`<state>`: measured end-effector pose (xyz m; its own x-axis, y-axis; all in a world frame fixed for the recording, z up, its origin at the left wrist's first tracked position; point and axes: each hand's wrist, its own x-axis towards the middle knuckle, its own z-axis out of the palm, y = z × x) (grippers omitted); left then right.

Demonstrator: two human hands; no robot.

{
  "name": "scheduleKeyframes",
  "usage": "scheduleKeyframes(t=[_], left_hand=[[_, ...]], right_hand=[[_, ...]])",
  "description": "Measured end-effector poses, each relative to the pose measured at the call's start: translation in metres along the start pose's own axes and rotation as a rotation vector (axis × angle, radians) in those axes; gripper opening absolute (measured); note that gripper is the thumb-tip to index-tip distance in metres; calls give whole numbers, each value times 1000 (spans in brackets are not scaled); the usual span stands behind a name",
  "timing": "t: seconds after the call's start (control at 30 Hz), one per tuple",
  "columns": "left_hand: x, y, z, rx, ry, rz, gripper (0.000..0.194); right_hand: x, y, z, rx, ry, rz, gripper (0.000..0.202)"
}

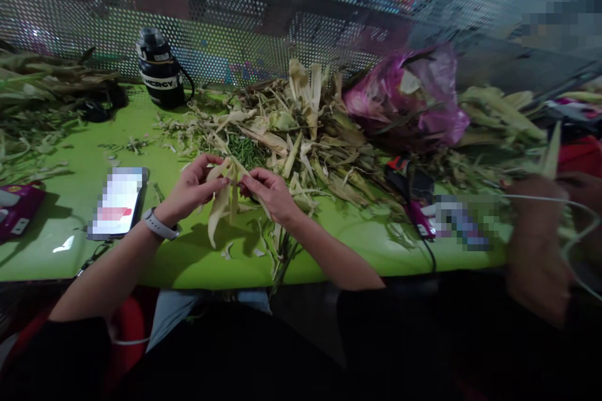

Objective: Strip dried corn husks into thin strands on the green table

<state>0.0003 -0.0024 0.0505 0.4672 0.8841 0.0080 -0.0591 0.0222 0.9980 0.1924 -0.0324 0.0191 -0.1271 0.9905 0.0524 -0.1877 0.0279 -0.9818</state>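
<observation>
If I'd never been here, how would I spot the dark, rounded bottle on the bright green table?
Start with the grey perforated screen across the back of the bright green table. Before it, left of the heap of dry, pale husks, stands the dark, rounded bottle. Unlike the husks, it wears a black-lettered white band and a side strap.

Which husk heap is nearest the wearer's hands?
The middle heap, beyond the left hand and right hand; the left heap and right heap lie farther out.
</observation>
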Motion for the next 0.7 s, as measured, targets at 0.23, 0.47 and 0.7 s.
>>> scheduleKeyframes(t=[0.23,0.47,0.7], left_hand=[[1,-2,-2,-97,-20,-64,41],[-2,-4,-2,576,168,338,24],[-2,-5,1,539,121,323,35]], right_hand=[[1,0,3,28,15,45,36],[2,-8,0,58,24,60,36],[-1,-21,-7,-84,-89,161,37]])
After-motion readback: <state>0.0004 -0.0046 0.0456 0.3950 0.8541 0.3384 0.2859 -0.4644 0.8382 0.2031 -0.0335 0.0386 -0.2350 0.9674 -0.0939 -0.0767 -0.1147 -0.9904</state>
